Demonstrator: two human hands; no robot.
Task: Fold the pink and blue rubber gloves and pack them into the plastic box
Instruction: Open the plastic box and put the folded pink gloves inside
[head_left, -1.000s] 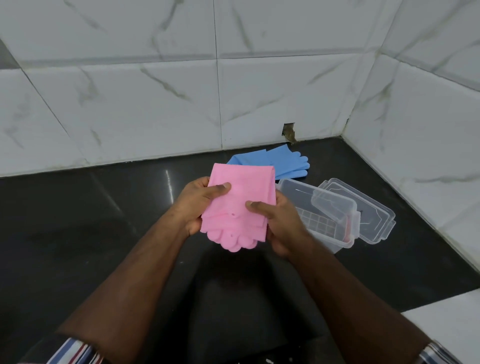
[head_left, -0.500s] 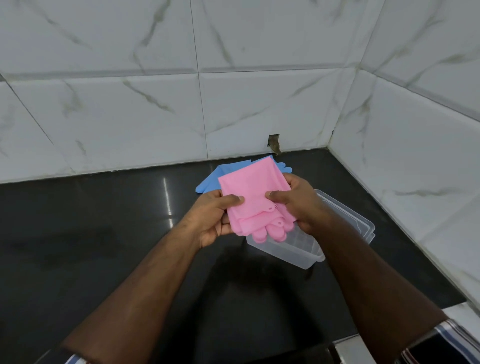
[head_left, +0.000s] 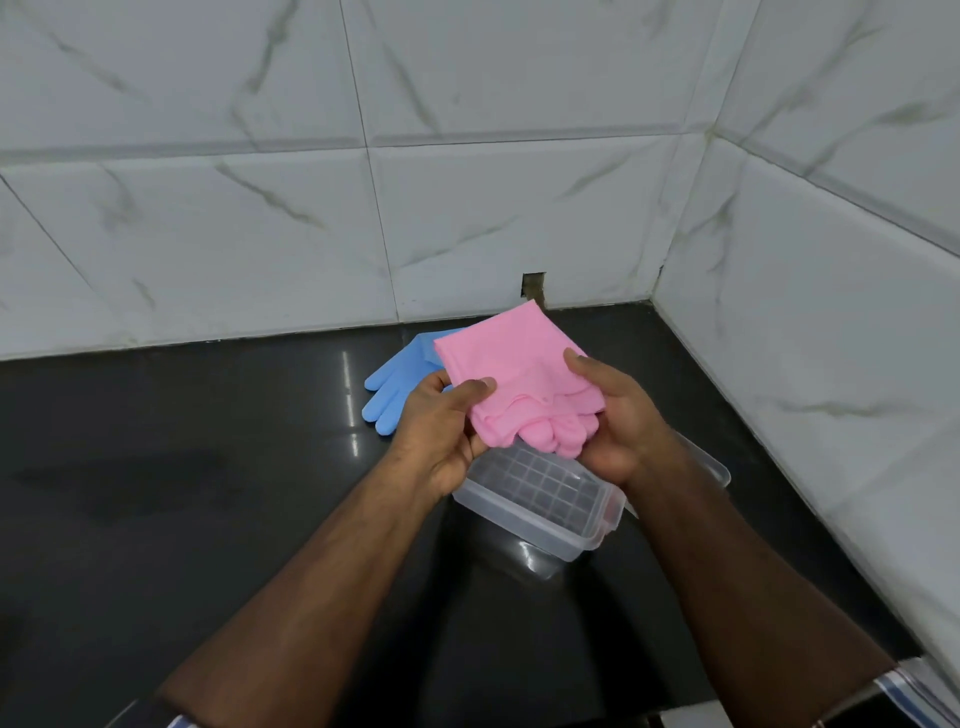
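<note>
Over on my left, the blue rubber gloves (head_left: 395, 382) lie flat on the black worktop (head_left: 156, 493), fingers pointing toward me, partly tucked behind the pink bundle. My left hand (head_left: 434, 431) has its grip clamped on the folded pink rubber gloves (head_left: 511, 376), thumb pressed on top at the left edge. The bundle is up in the air, just above the far end of the clear plastic box (head_left: 540, 499), pink fingertips dangling at its near edge. My right hand (head_left: 615, 423) pinches the bundle's right side, thumb on top. The box sits open on the worktop, its gridded floor showing. Behind my right wrist, a clear lid (head_left: 714, 467) peeks out.
</note>
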